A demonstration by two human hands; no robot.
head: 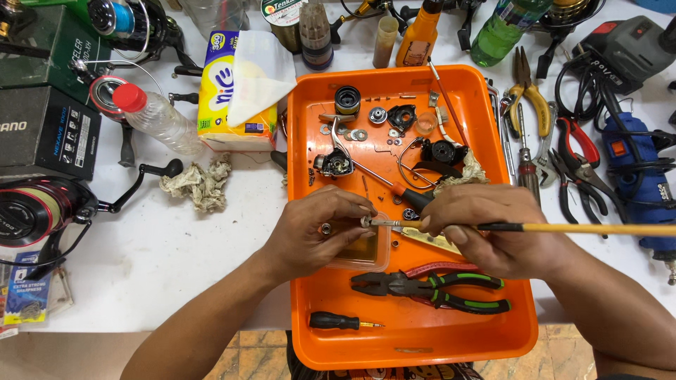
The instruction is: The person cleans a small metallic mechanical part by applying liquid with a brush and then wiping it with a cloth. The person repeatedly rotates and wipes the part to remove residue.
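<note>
While the fingers (350,211) of the left hand (317,229) pinch together on a small metal part (366,222), the right hand (486,229) grips a thin yellow-handled brush (563,228), its fingers clamped on the shaft and its tip touching that part. Both hands hover over a small clear plastic container (370,253) in the orange tray (422,338). Just beside them lie green-handled pliers (429,287) and a black screwdriver bit (341,321). Reel parts (394,123) fill the tray's far end on the white desk (155,260).
</note>
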